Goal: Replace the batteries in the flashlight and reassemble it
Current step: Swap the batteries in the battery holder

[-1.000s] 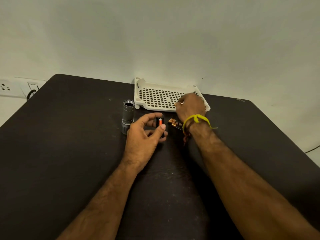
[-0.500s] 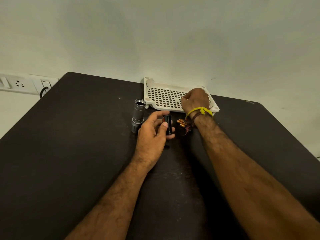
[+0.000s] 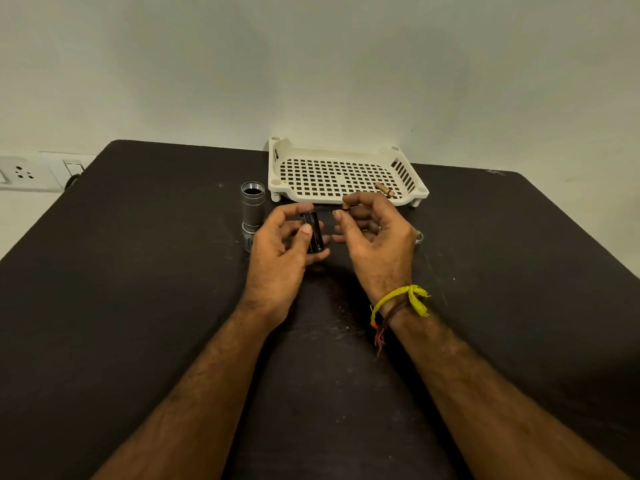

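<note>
A pale, bare wall stands behind a dark table [image 3: 138, 306] that fills the lower part of the head view, with a white wall socket [image 3: 20, 173] at the far left edge.

Counted: one flashlight body, one black battery holder, two copper-coloured batteries in sight, one white tray, two hands.

The grey flashlight body [image 3: 252, 211] stands upright on the table, its open threaded end pointing up and its wider end down, so its long axis is vertical. It is just to the left of the left hand, and near the front left corner of the tray.

The left hand [image 3: 277, 261] grips the battery holder [image 3: 313, 233] between thumb and curled fingers, above the table. The holder is a short black cylinder, its long axis running roughly away from the person, the far end tilted slightly left.

The right hand [image 3: 375, 240] pinches one battery [image 3: 345, 206] at its fingertips; only the copper end shows, so its direction cannot be told. It is close to the holder but apart from it. A yellow thread [image 3: 403, 299] is tied round the right wrist.

The slotted white tray [image 3: 277, 161] sits at the far edge of the table against the wall. The second battery [image 3: 384, 189] lies on its floor near the front right corner, its long axis slanting from far left to near right.
</note>
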